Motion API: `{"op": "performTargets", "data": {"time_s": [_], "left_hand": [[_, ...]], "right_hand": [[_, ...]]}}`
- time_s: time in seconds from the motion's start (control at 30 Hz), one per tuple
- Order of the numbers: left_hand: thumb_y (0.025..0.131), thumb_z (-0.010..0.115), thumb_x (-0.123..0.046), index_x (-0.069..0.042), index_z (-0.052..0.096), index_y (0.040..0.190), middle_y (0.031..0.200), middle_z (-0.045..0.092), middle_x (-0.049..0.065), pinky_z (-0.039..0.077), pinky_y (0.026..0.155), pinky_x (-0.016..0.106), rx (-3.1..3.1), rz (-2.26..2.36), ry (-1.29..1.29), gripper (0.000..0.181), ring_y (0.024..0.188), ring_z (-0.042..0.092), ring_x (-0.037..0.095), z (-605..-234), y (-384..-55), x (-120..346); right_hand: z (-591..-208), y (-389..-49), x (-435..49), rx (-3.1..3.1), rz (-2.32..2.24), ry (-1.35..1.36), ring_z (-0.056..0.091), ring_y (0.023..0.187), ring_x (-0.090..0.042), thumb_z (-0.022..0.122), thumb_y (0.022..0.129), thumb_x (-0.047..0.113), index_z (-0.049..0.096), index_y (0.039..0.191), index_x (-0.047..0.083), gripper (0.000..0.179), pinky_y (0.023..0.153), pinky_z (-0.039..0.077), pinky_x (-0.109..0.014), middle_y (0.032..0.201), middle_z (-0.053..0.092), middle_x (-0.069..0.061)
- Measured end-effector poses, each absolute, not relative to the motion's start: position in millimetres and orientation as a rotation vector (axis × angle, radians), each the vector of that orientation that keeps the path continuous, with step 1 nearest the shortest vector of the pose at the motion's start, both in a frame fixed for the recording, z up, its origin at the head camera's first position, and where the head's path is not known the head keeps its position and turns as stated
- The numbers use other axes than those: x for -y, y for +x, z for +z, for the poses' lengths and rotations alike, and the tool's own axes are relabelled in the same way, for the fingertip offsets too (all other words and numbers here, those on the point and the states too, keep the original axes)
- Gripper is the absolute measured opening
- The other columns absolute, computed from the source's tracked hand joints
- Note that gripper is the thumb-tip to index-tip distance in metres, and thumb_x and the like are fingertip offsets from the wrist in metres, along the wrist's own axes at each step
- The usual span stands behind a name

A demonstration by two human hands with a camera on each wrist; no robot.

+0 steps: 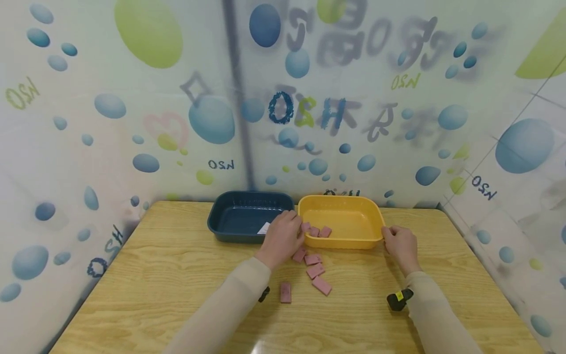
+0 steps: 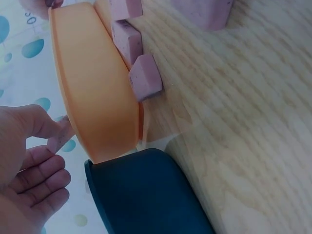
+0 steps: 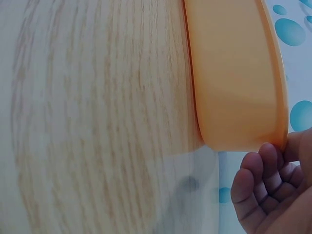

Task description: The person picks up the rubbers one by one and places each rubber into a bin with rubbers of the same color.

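Observation:
My left hand (image 1: 282, 238) is over the near left corner of the yellow tray (image 1: 353, 243). Between thumb and index finger it pinches a small pink block (image 2: 59, 135) at the tray's rim; the other fingers are loosely bent. My right hand (image 1: 401, 245) grips the tray's right end by the rim, thumb and fingers on either side of the wall (image 3: 239, 97). Inside the yellow tray, near its front wall, lie pink blocks (image 1: 325, 231). In front of it several more pink blocks (image 1: 316, 270) are scattered on the table, one (image 1: 285, 292) lying apart at the left.
A dark blue tray (image 1: 225, 235) stands just left of the yellow one, with a white piece (image 1: 264, 228) in it, partly hidden by my left hand. Both trays are at the back of the wooden table (image 1: 168, 275), close to a patterned curtain (image 1: 274, 162).

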State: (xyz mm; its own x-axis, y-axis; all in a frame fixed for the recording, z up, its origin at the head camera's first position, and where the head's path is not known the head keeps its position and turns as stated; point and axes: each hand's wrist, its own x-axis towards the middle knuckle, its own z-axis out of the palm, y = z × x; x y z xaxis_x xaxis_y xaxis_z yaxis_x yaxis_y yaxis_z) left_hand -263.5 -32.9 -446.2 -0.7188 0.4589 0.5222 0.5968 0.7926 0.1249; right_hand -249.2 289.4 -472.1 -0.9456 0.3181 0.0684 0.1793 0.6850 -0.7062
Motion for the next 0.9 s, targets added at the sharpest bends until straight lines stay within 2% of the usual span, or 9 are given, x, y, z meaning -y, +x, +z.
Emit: {"op": "performTargets", "data": {"time_s": [0.2, 0.4, 0.57, 0.9], "left_hand": [[0.088, 0.076, -0.008, -0.01, 0.063, 0.08, 0.083, 0.056, 0.003, 0.049, 0.077, 0.032, 2.529, -0.391, -0.799, 0.015, 0.08, 0.052, 0.02, -443, -267, 27], [0.093, 0.071, -0.012, -0.01, 0.062, 0.08, 0.08, 0.054, 0.002, 0.048, 0.076, 0.03, 2.579, -0.331, -0.779, 0.016, 0.08, 0.052, 0.02, -441, -271, 21], [0.093, 0.069, -0.011, -0.007, 0.066, 0.085, 0.083, 0.058, 0.005, 0.051, 0.079, 0.032, 2.603, -0.308, -0.769, 0.01, 0.082, 0.055, 0.022, -441, -274, 17], [0.089, 0.073, -0.009, -0.005, 0.069, 0.086, 0.087, 0.065, 0.008, 0.056, 0.081, 0.035, 2.555, -0.271, -0.766, 0.006, 0.085, 0.064, 0.024, -444, -281, 15]], "right_hand": [[-472, -249, -290, 2.706, 1.106, -0.406, 0.051, 0.059, -0.018, 0.048, 0.103, 0.026, 0.063, 0.076, 0.002, 0.039, 0.054, 0.04, -0.029, 0.058, 0.056, -0.001], [-471, -249, -289, 2.714, 1.098, -0.401, 0.05, 0.059, -0.019, 0.048, 0.104, 0.026, 0.062, 0.075, 0.004, 0.039, 0.055, 0.039, -0.029, 0.058, 0.054, -0.002], [-470, -248, -289, 2.72, 1.11, -0.412, 0.05, 0.06, -0.019, 0.047, 0.104, 0.026, 0.062, 0.077, 0.003, 0.039, 0.056, 0.039, -0.03, 0.059, 0.054, -0.002], [-471, -248, -288, 2.726, 1.132, -0.426, 0.05, 0.062, -0.021, 0.048, 0.105, 0.026, 0.062, 0.079, 0.002, 0.038, 0.057, 0.039, -0.03, 0.06, 0.053, -0.003]]}}
